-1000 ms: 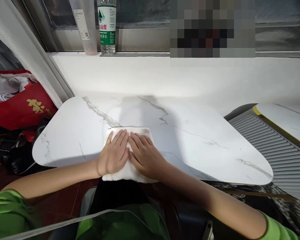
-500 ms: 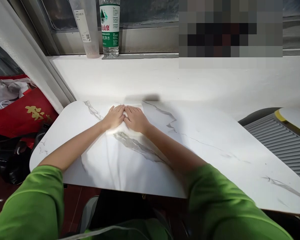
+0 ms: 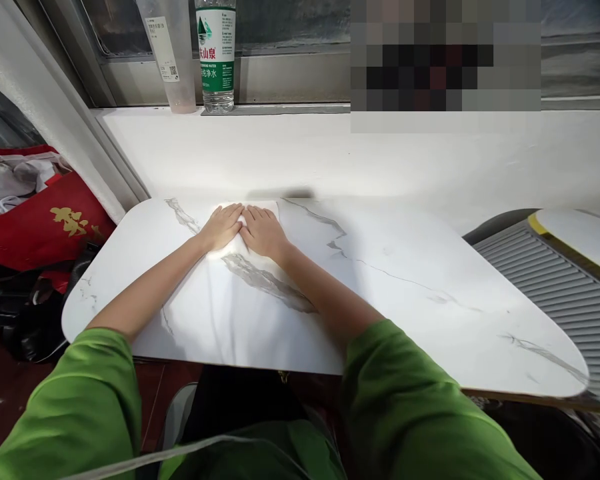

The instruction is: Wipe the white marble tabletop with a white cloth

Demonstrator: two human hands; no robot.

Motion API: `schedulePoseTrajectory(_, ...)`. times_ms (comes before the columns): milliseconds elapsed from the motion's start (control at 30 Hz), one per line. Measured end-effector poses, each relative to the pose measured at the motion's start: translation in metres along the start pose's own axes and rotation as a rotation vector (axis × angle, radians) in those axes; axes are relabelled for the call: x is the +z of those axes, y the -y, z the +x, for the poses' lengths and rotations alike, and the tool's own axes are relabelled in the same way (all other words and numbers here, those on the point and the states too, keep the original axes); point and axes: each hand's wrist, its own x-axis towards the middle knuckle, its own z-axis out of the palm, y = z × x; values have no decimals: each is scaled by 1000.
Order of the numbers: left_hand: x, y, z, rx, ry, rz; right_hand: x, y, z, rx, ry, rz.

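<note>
A folded white cloth (image 3: 273, 208) lies at the far edge of the white marble table (image 3: 405, 293), close to the wall. My left hand (image 3: 223, 227) and my right hand (image 3: 261, 230) rest flat on it side by side, fingers stretched out and touching each other. Both arms reach across the table in green sleeves. Most of the cloth is hidden under the hands.
On the window sill behind stand a water bottle (image 3: 215, 57) with a green label and a clear plastic cup (image 3: 170, 57). A red bag (image 3: 45, 223) with clothes sits at the left. A grey ribbed unit (image 3: 555, 280) and a second tabletop (image 3: 585, 240) are at the right.
Both hands have slid the cloth from the near edge of the table to the far edge by the wall. In the last half second they barely moved.
</note>
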Motion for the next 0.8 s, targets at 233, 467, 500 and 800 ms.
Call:
schedulePoseTrajectory(233, 9, -29, -119, 85, -40, -10, -11, 67, -100, -104, -93, -6)
schedulePoseTrajectory(467, 7, -43, -186, 92, -86, -66, -21, 102, -138, -231, -121, 34)
schedulePoseTrajectory(500, 6, -40, -183, 87, -79, -68, -20, 102, -133, -232, -117, 37)
schedulePoseTrajectory(800, -8, 41, -74, 12, 10, -41, 9, 72, -9, -136, -95, 69)
